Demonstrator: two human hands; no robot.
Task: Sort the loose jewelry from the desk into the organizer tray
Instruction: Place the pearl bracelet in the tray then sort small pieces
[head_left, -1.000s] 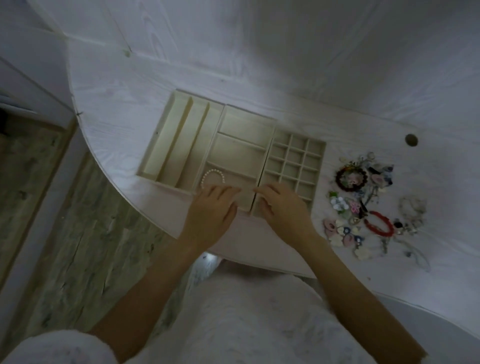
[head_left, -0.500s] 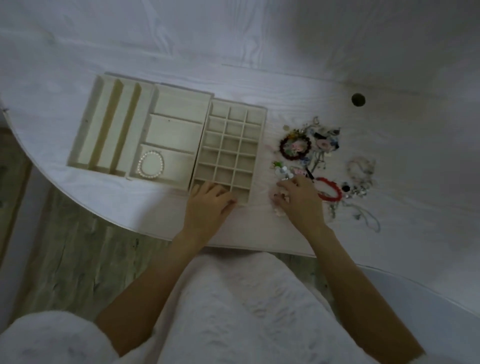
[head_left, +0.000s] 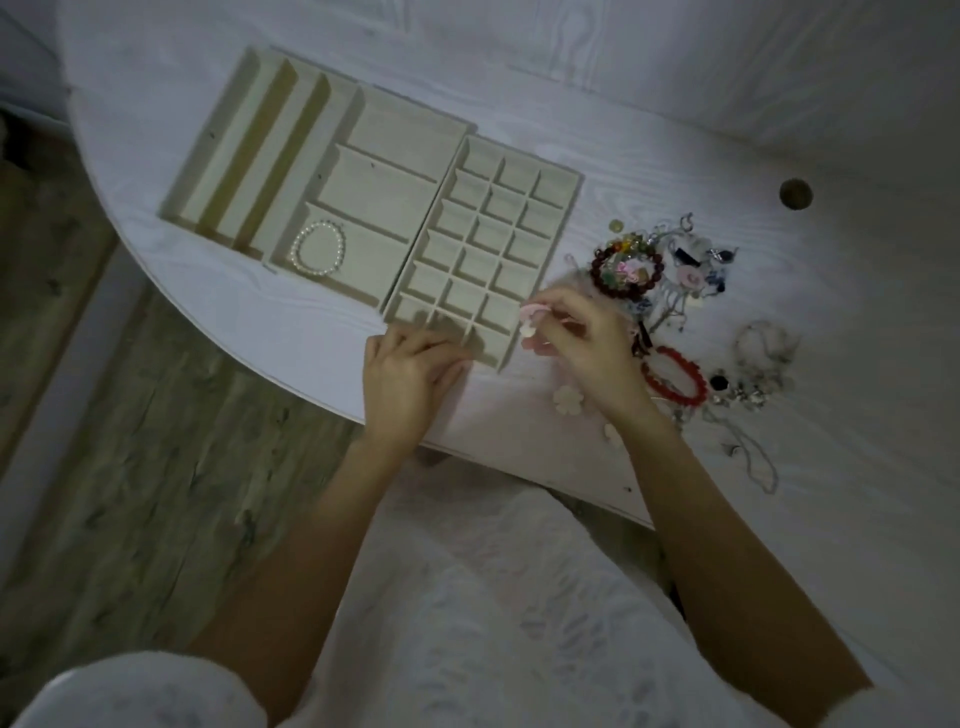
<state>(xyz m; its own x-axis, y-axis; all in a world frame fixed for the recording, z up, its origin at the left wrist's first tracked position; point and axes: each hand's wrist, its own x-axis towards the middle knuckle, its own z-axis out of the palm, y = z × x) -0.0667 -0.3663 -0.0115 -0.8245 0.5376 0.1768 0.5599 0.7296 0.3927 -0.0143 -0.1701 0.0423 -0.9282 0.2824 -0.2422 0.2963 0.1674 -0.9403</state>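
Holding a small pink piece (head_left: 531, 318) pinched in your right hand (head_left: 587, 353), you risk dropping it short of the organizer tray (head_left: 566, 208): the grip looks fingertip-light, and the nearest small cell lies just at 9 o'clock of it. Your right hand hovers over the tray's near right corner, fingers curled around the piece. Your left hand (head_left: 410, 374) rests at the tray's near edge, fingers loosely bent and holding nothing. The loose jewelry (head_left: 675, 312) remains heaped on the table (head_left: 779, 78) at 3 o'clock of the tray.
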